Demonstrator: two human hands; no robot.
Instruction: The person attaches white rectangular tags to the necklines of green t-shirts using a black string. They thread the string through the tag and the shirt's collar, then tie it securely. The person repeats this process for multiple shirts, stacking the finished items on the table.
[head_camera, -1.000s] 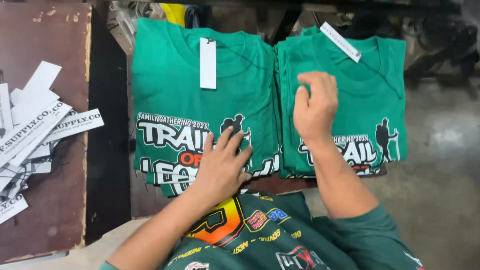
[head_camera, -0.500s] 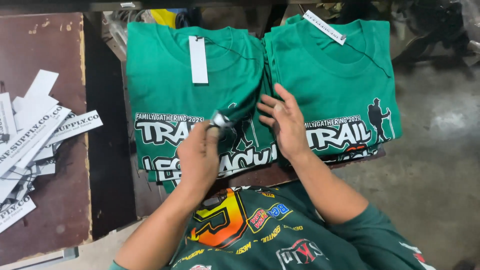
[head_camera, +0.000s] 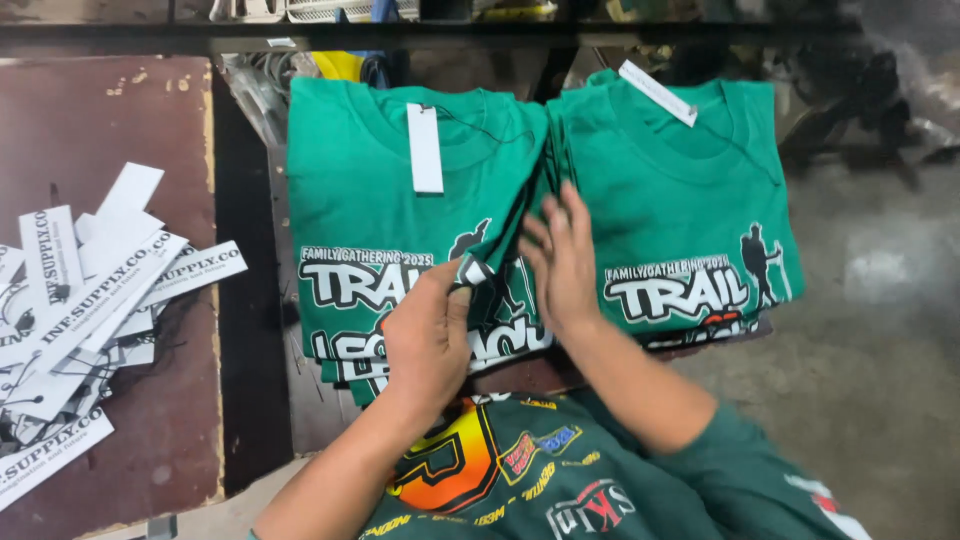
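Left hand (head_camera: 428, 335) grip pinching left shirt stack's (head_camera: 360, 215) edge, right hand (head_camera: 558, 255) flat (released) alongside, paper tags (head_camera: 90, 300) well left

A worn dark reddish-brown wooden board (head_camera: 110, 120) lies well to the left of the fingers, its surface scuffed and its far edge chipped pale. A black gap (head_camera: 245, 330) separates it from the work surface. A dark horizontal shelf edge (head_camera: 500, 35) runs across the top, beyond the fingers. To the right of the fingers, a grey concrete floor (head_camera: 880, 330) shows stains and pale patches. Lighting is dim and even.
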